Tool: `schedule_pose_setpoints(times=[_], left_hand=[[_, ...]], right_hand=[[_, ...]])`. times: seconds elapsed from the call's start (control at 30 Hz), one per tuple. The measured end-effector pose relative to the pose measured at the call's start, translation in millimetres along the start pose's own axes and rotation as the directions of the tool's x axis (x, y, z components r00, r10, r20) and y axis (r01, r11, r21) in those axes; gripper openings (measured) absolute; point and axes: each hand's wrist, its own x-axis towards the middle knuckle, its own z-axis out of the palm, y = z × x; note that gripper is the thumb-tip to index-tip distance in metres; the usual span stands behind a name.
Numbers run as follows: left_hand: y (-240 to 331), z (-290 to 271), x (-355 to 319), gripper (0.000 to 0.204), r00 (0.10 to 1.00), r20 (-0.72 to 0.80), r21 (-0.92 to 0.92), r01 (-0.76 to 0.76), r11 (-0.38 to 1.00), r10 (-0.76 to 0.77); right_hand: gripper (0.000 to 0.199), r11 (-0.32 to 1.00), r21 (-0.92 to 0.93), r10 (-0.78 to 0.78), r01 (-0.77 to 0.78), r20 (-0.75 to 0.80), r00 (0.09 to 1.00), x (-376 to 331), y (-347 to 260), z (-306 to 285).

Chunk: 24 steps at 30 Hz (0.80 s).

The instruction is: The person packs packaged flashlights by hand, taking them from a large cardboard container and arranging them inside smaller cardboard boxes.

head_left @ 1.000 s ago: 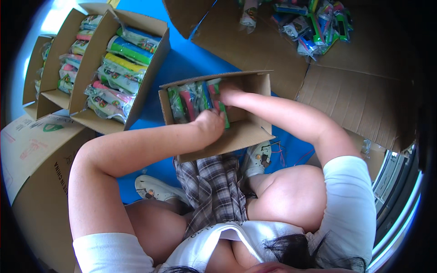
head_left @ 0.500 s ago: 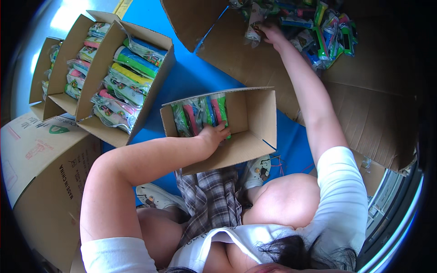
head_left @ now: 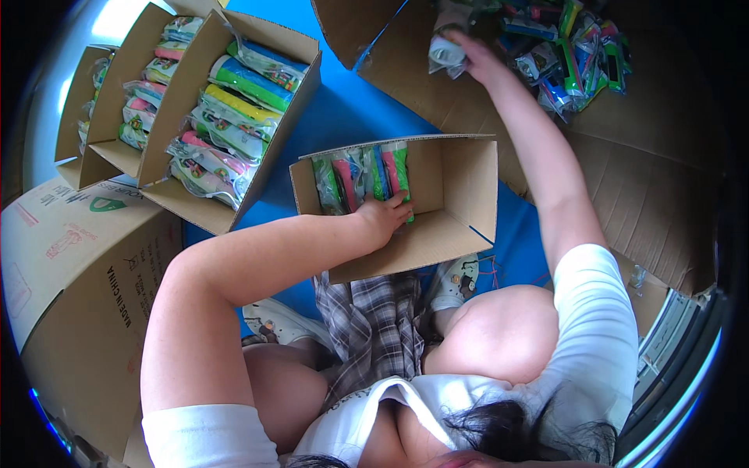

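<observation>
Open brown cardboard box (head_left: 437, 210), small, lying on the blue floor mat (head_left: 351, 117) before the seated person's knees; one end holds a row of upright plastic-wrapped packets in green, pink and blue (head_left: 363, 175). Left hand (head_left: 384, 218): inside the box, fingers spread flat against the packet row, gripping nothing. Right hand (head_left: 468, 54): stretched to the flattened brown cardboard sheet (head_left: 640, 179) beyond, fingers closed around a pale clear-wrapped packet (head_left: 446, 53) at the edge of a loose heap of multicoloured packets (head_left: 569, 47). Left side: three long cardboard boxes filled with similar packets (head_left: 226, 117); a large printed carton (head_left: 70, 281) near the left elbow.
</observation>
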Motion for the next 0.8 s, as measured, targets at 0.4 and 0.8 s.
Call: schedule_pose_setpoints(times=[0.4, 0.8], left_hand=[[-4.9, -13.4, -1.6, 0.064, 0.982, 0.190, 0.081, -0.010, 0.997, -0.006], [-3.8, -2.3, 3.9, 0.085, 0.995, 0.077, 0.026, -0.060, 0.998, 0.058]], right_hand=[[0.043, 0.773, -0.608, 0.547, -0.182, 0.493, 0.677, -293.3, -50.2, 44.6], [0.053, 0.894, -0.410, 0.270, -0.183, 0.167, 0.948, -239.3, 47.9, 94.0]])
